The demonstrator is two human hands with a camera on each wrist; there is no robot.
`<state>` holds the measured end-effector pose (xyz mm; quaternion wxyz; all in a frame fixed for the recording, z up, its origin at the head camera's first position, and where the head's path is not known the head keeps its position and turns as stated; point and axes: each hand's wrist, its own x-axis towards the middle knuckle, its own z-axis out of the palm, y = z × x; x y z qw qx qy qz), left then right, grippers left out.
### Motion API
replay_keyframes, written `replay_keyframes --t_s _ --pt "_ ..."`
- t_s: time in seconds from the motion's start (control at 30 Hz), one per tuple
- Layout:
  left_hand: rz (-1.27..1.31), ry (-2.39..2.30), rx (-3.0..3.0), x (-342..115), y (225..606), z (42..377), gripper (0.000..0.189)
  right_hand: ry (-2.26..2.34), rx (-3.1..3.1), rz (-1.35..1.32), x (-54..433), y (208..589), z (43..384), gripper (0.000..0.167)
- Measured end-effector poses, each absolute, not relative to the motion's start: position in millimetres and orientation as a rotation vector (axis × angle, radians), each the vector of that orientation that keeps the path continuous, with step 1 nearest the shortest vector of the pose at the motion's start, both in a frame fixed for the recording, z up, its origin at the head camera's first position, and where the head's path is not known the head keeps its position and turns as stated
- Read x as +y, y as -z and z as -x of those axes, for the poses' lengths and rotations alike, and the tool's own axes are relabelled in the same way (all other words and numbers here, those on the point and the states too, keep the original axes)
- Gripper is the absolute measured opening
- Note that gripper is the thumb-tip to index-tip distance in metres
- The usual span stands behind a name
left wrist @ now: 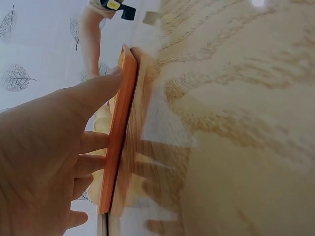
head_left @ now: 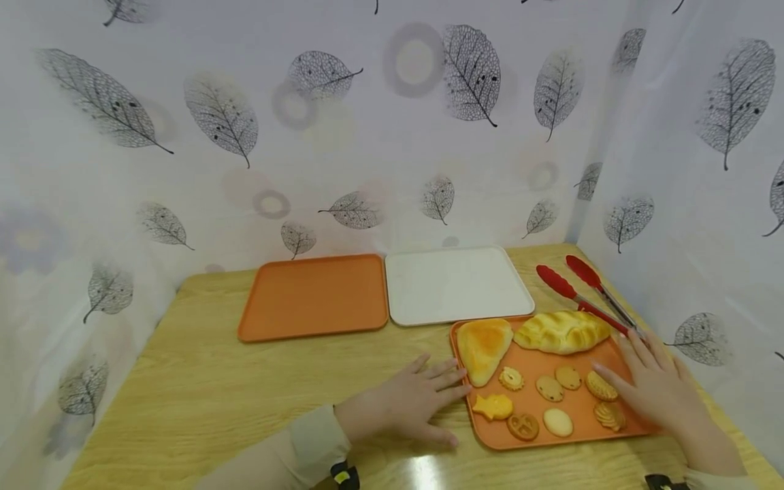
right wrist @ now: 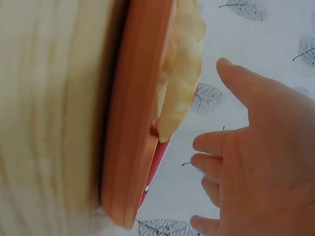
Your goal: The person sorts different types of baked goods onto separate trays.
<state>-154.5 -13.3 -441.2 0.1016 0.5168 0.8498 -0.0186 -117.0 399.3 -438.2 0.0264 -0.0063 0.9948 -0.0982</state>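
My left hand point(head_left: 412, 403) lies with spread fingers at the left rim of the nearer orange tray point(head_left: 525, 364), its fingertips right at the edge. Over the tray's right side hovers my right hand point(head_left: 660, 389), fingers extended, holding nothing; in the right wrist view it appears beside the rim. The tray bears a triangular bread point(head_left: 484, 347) and a long braided loaf point(head_left: 562, 332) along the back. In front lie several small cookies, among them a fish-shaped one point(head_left: 493, 407), a pretzel-shaped one point(head_left: 523, 427), a plain oval one point(head_left: 558, 422) and a shell-shaped one point(head_left: 609, 416).
Tongs with red tips point(head_left: 556, 280) lie spread at the right, behind the right hand. Another orange tray point(head_left: 318, 296) and a white tray point(head_left: 456, 286), both bare, stand side by side at the back of the wooden table point(head_left: 245, 395). A leaf-patterned curtain point(head_left: 380, 136) encloses the table.
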Motion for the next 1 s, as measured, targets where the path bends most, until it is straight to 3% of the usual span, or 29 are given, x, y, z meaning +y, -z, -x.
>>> replay_keyframes --t_s 0.47,1.0 --pt "-1.492 -0.027 2.497 -10.5 440.9 149.6 0.085 0.261 2.932 0.026 427.9 445.9 113.6 0.09" --pt "-1.395 -0.135 2.53 -42.7 445.1 131.0 0.085 0.237 2.987 0.219 408.0 442.2 108.0 0.087"
